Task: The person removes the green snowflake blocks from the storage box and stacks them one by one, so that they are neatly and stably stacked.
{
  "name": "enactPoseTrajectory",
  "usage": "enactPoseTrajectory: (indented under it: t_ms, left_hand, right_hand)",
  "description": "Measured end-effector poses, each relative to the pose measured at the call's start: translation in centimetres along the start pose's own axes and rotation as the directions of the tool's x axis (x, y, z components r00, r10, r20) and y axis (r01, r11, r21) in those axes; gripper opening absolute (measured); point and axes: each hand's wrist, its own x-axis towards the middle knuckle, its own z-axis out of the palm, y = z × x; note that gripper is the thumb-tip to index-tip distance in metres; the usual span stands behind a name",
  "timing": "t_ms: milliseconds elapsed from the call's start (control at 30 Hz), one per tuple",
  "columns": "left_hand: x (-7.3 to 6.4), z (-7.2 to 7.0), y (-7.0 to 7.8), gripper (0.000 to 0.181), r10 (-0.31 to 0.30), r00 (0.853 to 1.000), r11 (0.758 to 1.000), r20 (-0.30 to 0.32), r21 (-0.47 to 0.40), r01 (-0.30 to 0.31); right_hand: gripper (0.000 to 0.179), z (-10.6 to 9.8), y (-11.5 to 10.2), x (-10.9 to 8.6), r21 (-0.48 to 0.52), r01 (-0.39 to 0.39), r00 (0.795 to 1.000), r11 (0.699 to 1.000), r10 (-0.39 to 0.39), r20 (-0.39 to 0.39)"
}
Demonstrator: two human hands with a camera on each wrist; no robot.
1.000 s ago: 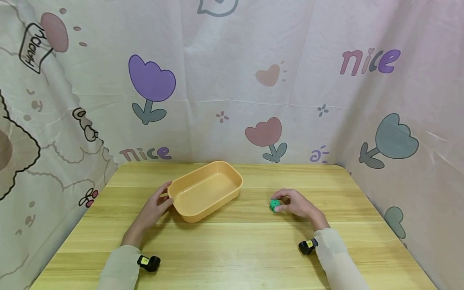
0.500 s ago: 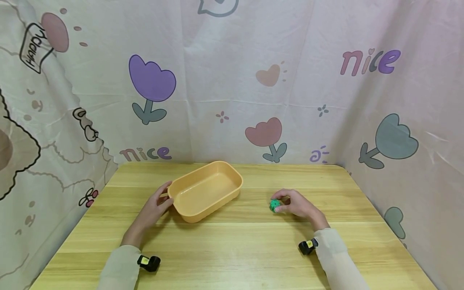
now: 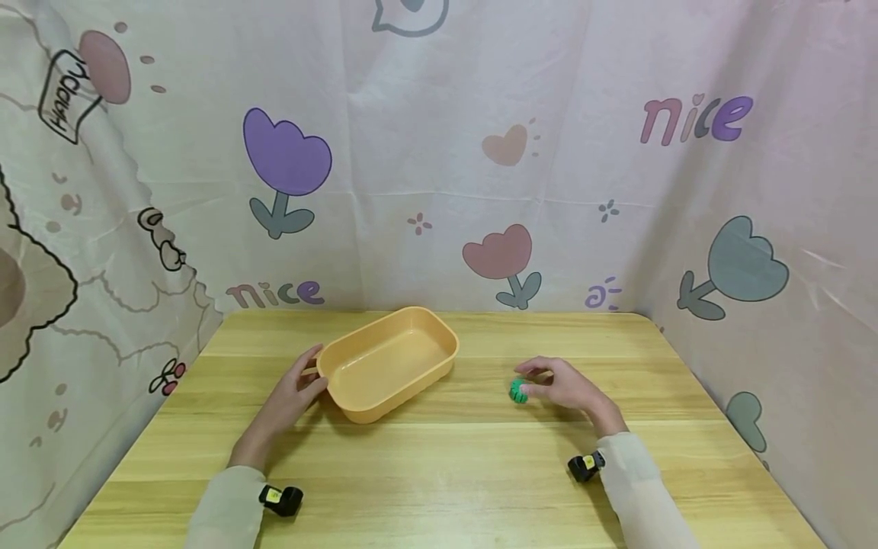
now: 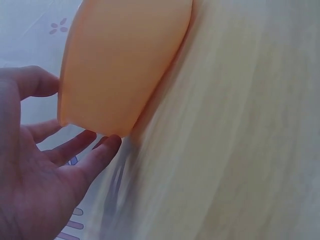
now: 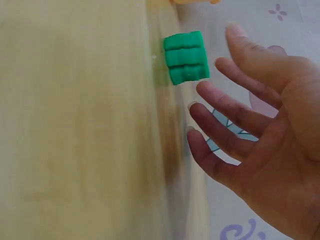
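Observation:
On the left of the table stands a shallow yellow plastic tray (image 3: 391,362), set at a slant. My left hand (image 3: 291,396) grips its near left end, fingers and thumb spread round the corner. The left wrist view shows the fingertips of that left hand (image 4: 55,165) against the end wall of the tray (image 4: 125,65). Right of the tray, a small green ridged piece (image 3: 518,391) lies on the table. My right hand (image 3: 559,383) is just beside it. In the right wrist view a gap separates the loosely bent fingers of the right hand (image 5: 270,130) from the green piece (image 5: 186,57).
The light wooden table (image 3: 439,473) ends at a patterned cloth backdrop (image 3: 411,252) behind and at both sides. Small black devices with yellow labels sit at the left cuff (image 3: 281,499) and the right cuff (image 3: 585,466).
My right hand has let go of the green piece and drawn slightly to the right. The green piece has turned a little. My left hand and the tray have stayed in place.

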Motion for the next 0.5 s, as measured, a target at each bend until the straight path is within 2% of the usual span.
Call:
enactPoseTrajectory:
  t_ms: [133, 233, 333, 433, 500]
  left_hand:
    - [0.1, -0.5, 0.0, 0.066, -0.022, 1.000, 1.000, 0.007, 0.013, 0.022]
    - [0.3, -1.3, 0.0, 0.063, -0.018, 1.000, 0.999, 0.011, 0.035, 0.017]
    - [0.6, -2.4, 0.2, 0.060, 0.019, 1.000, 0.990, 0.006, 0.136, -0.020]
    - [1.1, -3.7, 0.4, 0.060, 0.060, 0.998, 0.960, 0.012, 0.274, -0.061]
    - [1.5, -4.5, 0.7, 0.062, 0.081, 0.996, 0.926, 0.027, 0.368, -0.085]
  right_hand:
    - [0.041, -0.6, -0.1, 0.0, -0.044, -0.017, 0.999, 0.999, 0.015, -0.044]
    - [0.037, -1.5, -0.1, 0.0, -0.099, -0.020, 0.993, 0.995, 0.008, -0.121]
    - [0.038, -2.5, -0.1, 0.0, -0.181, -0.012, 0.979, 0.983, -0.025, -0.201]
    - [0.044, -3.7, -0.3, -0.2, -0.290, -0.023, 0.967, 0.957, -0.052, -0.250]
    - [0.050, -4.4, -0.6, -0.4, -0.368, -0.067, 0.961, 0.927, -0.039, -0.272]
